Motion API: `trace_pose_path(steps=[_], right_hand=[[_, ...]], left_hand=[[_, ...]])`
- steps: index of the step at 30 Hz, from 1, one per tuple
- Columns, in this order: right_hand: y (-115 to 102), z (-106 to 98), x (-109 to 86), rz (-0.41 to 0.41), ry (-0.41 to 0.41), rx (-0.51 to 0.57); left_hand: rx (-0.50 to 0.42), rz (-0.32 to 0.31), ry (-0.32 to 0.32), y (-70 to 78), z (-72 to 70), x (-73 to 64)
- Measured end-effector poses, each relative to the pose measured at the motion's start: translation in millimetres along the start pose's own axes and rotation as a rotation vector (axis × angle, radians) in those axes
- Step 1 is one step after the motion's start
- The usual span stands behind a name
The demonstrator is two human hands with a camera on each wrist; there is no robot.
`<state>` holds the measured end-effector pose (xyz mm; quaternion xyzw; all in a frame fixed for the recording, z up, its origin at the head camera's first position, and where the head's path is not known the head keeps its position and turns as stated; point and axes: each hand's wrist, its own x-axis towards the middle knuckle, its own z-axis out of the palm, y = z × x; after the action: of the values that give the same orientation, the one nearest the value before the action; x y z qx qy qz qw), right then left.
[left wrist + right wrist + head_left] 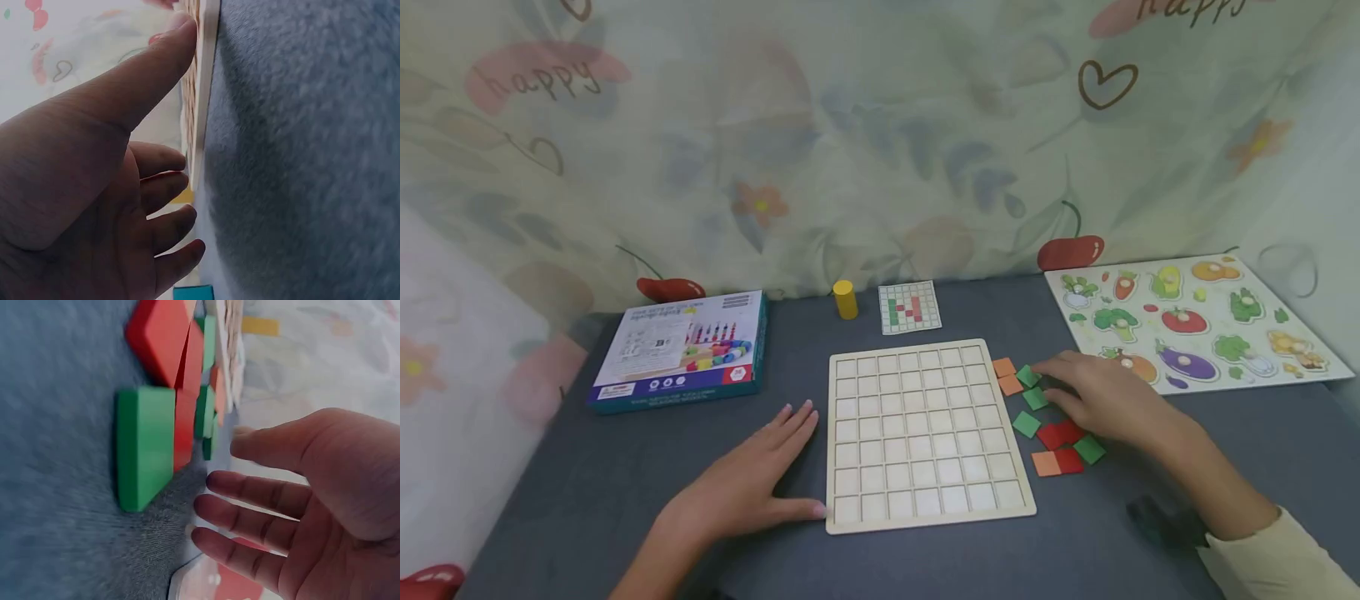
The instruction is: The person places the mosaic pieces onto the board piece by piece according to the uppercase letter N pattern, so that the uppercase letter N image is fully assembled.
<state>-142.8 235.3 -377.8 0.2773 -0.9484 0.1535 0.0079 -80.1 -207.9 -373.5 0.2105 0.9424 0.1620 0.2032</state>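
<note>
A wooden grid board point(901, 428) of square cells lies flat on the dark grey tabletop, its cells bare. At its lower left edge, my left hand point(748, 475) touches the rim with the thumb, the other fingers stretched out beside the board. Right of the board lie loose square tiles: several green point(1027, 425), several red point(1069, 461) and a few orange point(1046, 464). Over the upper green tiles hovers my right hand point(1097, 396), fingers loosely bent. Nothing shows between its thumb and fingers in the right wrist view, where a green tile point(153, 444) lies close.
Behind the board stand a yellow cylinder point(846, 300) and a small pattern card point(909, 307) with green and red squares. A toy box point(681, 350) lies at the left. A vegetable puzzle board point(1202, 325) lies at the right, against the patterned curtain point(880, 150).
</note>
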Motion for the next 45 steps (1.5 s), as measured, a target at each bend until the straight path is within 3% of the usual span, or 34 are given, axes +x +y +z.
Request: trace_pose_path(steps=[9,14,23,31,36,45], right_hand=[[15.1,4.6,27.9,0.005,-0.051,0.068],[17.4,6.6,30.9,0.048,-0.034,0.106],[18.0,3.6,29.9,0.059,-0.056,0.191],[9.9,5.9,29.9,0.193,-0.011,0.253],[0.3,1.2,32.4,0.236,0.037,0.300],[-20.4,6.4,55.1,0.199,0.055,0.445]], left_hand=[[-0.035,0.060,-0.067,4.5,2.1,7.4],[-0.075,0.088,-0.097,6.0,0.5,7.5],[-0.091,0.062,-0.115,4.9,1.5,7.9],[-0.122,0.060,-0.117,5.4,3.0,5.4],[-0.119,0.057,-0.111,5.4,3.6,5.2],[-0.123,0.048,-0.116,5.2,2.5,4.7]])
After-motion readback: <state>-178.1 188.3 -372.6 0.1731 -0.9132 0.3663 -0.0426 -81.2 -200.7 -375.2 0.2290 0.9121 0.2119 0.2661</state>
